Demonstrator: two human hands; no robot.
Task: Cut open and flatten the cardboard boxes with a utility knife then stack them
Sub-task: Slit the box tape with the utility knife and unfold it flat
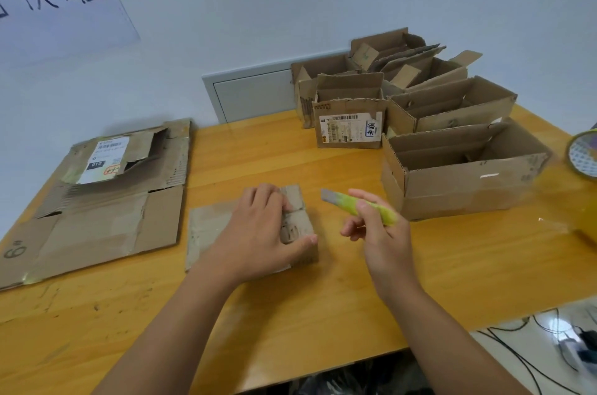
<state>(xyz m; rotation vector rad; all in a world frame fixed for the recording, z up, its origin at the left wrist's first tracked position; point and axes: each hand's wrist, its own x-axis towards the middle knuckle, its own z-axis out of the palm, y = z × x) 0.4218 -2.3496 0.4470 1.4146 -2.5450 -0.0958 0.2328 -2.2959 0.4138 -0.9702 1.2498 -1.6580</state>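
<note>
A person's two bare forearms reach over a wooden table (323, 314), seen from above.

The left hand (261, 229) lies palm down on a small flattened box (206, 233) directly in front of the person. Its fingers are fairly straight, pressing the cardboard, with the thumb spread along the box's right edge.

Just right of that hand, the right hand (378, 233) is lifted off the table and grips a yellow-green knife (361, 205) between thumb and curled fingers. The blade is out and points left toward the left hand, not touching the cardboard.

Well left of the left hand, a stack (97, 200) of larger flattened cardboard lies on the table, the top sheet bearing a white label.

Beyond the right hand, several open boxes (452, 168) stand upright together, the nearest one just behind the knife.

Far right of the right hand, at the frame edge, is a tape roll (584, 155).

Below the table's right edge, black cables (533, 346) lie on a pale floor.
</note>
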